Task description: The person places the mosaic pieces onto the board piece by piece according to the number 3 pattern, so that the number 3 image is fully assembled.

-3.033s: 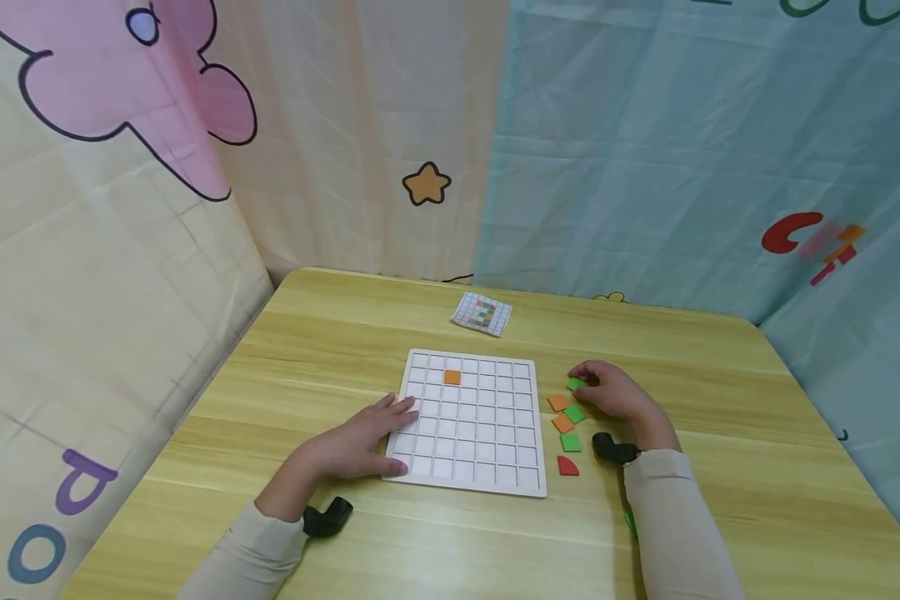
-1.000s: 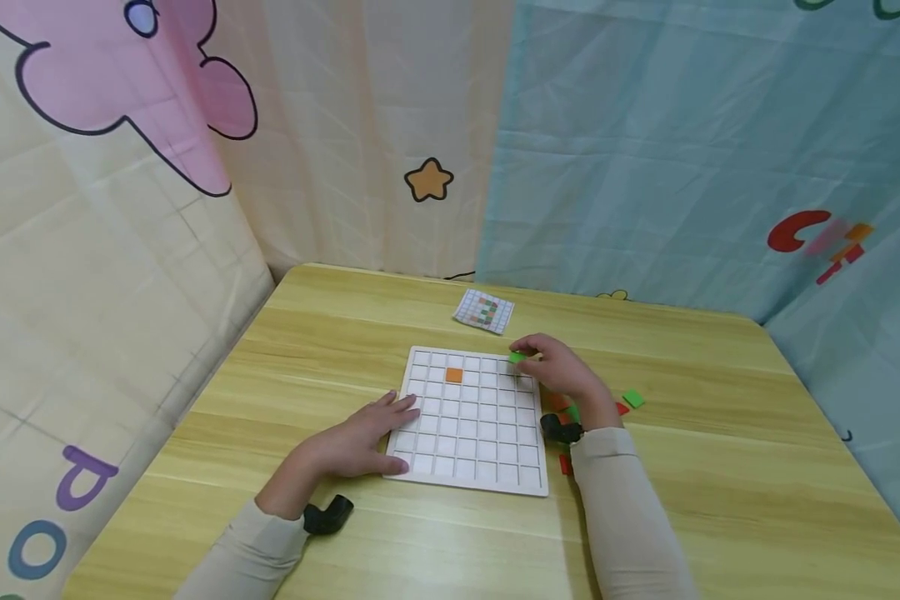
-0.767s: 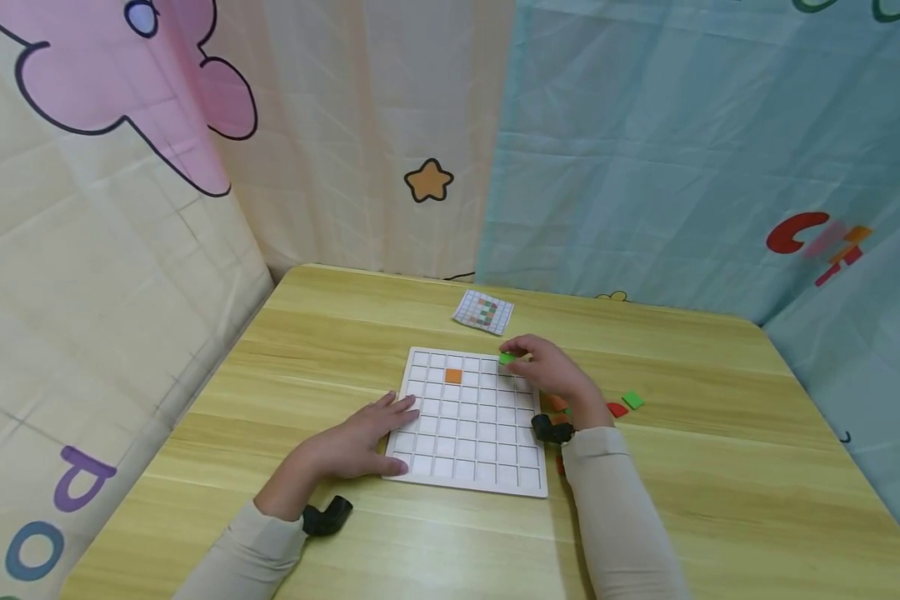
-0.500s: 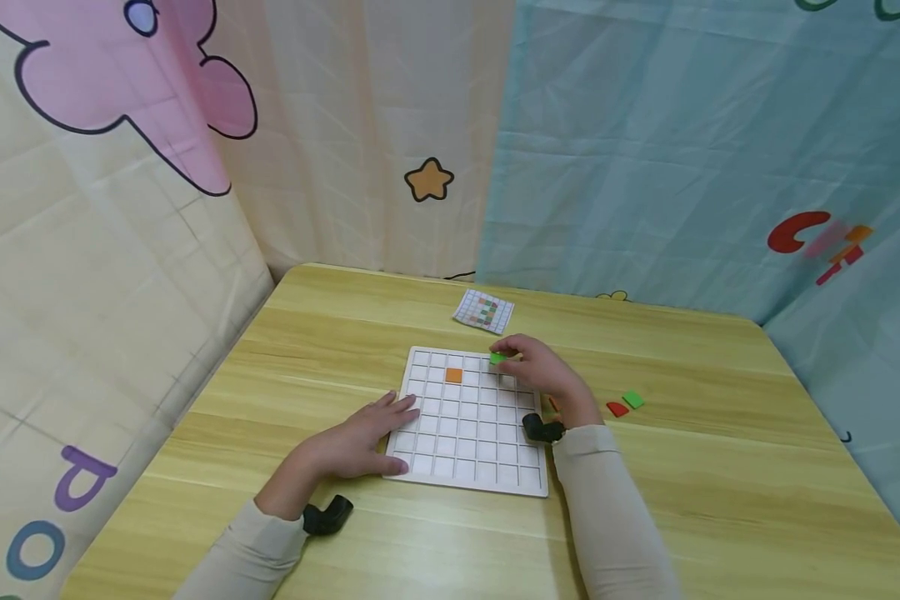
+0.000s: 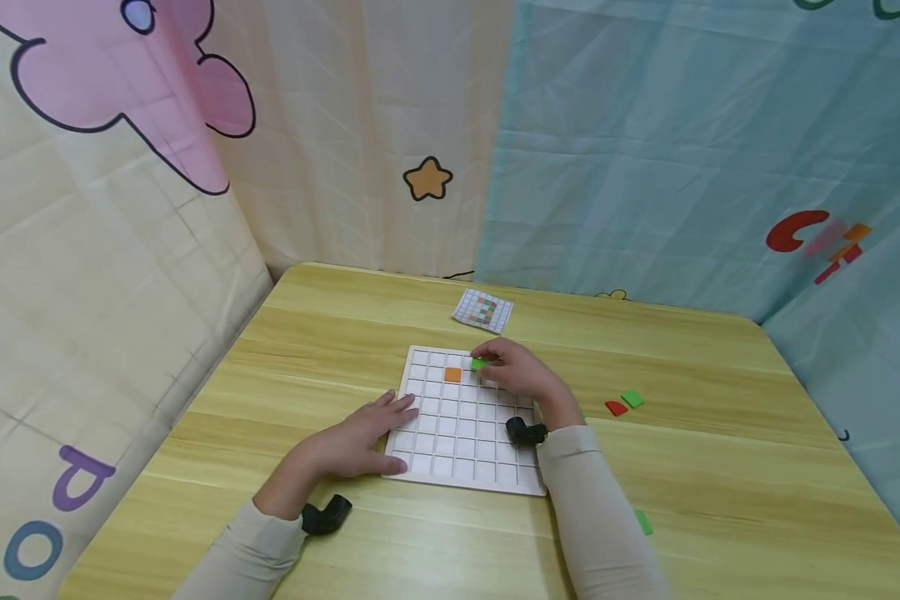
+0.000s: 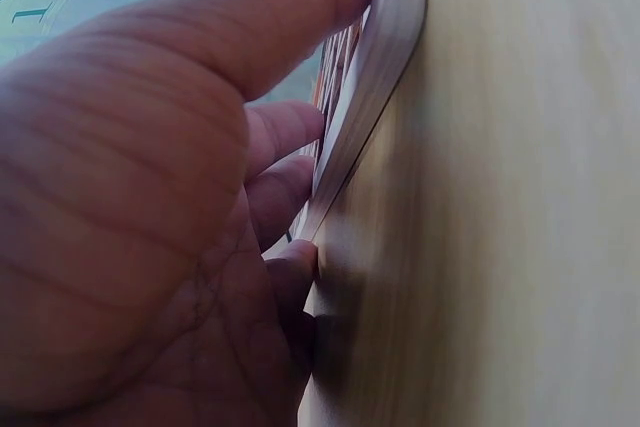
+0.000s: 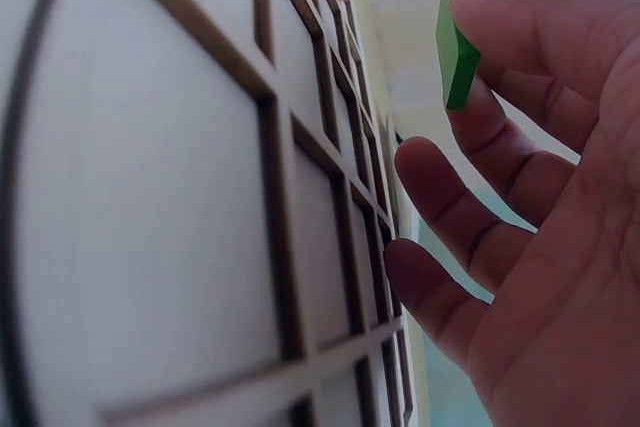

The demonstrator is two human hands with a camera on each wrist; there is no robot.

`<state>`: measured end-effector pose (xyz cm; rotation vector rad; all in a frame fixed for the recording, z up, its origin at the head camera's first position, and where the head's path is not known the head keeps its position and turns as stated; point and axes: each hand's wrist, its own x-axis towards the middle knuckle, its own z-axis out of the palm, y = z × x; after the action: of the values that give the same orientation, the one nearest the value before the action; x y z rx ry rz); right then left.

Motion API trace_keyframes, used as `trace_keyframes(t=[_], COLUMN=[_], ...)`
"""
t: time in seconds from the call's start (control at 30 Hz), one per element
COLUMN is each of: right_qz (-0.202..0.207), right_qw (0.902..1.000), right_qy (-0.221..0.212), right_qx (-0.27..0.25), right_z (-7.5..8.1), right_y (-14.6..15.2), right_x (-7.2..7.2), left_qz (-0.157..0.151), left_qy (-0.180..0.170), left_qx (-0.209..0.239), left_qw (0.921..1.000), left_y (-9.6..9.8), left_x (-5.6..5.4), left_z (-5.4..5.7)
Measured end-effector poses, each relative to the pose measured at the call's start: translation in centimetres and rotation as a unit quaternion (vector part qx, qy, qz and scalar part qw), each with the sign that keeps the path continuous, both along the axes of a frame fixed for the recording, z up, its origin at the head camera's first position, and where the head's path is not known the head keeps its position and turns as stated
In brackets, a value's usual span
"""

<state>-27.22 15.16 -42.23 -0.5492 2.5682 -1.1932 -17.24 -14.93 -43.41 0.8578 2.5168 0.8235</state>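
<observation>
A white grid board [image 5: 465, 479] lies on the table, with one orange square tile [image 5: 453, 375] in a cell of its second row. My left hand [image 5: 356, 437] rests on the board's left edge, thumb and fingers spread. In the left wrist view, the thumb [image 6: 290, 7] lies over the board's rim [image 6: 385, 57]. Just right of the orange tile, my right hand [image 5: 521, 371] pinches a green square tile [image 5: 478, 364] above the upper rows. In the right wrist view that green tile [image 7: 457, 47] sits between thumb and finger, apart from the board.
A small card with a coloured grid pattern [image 5: 483, 311] lies behind the board. To the right are a red quarter-round tile [image 5: 616, 408] and a green tile [image 5: 632, 398]. Another green tile [image 5: 644, 522] shows beside the right sleeve [image 5: 596, 508]. The forearm hides other tiles.
My right hand took the green tile from the pile right of the board and carried it left over the board's upper rows, close to the orange tile. My left hand stayed in place.
</observation>
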Motion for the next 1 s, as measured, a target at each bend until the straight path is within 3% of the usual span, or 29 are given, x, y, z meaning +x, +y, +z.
trace_keyframes(t=[0.43, 0.77, 1.0], right_qz=[0.030, 0.073, 0.066], right_qw=[0.9991, 0.9895, 0.9875], right_qy=[0.021, 0.087, 0.088], right_qx=[0.022, 0.089, 0.113], right_z=[-0.5, -0.6, -0.6], right_y=[-1.0, -1.5, -1.7], right_x=[0.3, -0.1, 0.1], left_qz=[0.001, -0.004, -0.003], left_qy=[-0.002, 0.001, 0.004], left_qx=[-0.005, 0.002, 0.003], left_qw=[1.0000, 1.0000, 1.0000], left_y=[0.0, -0.1, -0.1], left_x=[0.0, 0.0, 0.0], left_z=[0.0, 0.0, 0.1])
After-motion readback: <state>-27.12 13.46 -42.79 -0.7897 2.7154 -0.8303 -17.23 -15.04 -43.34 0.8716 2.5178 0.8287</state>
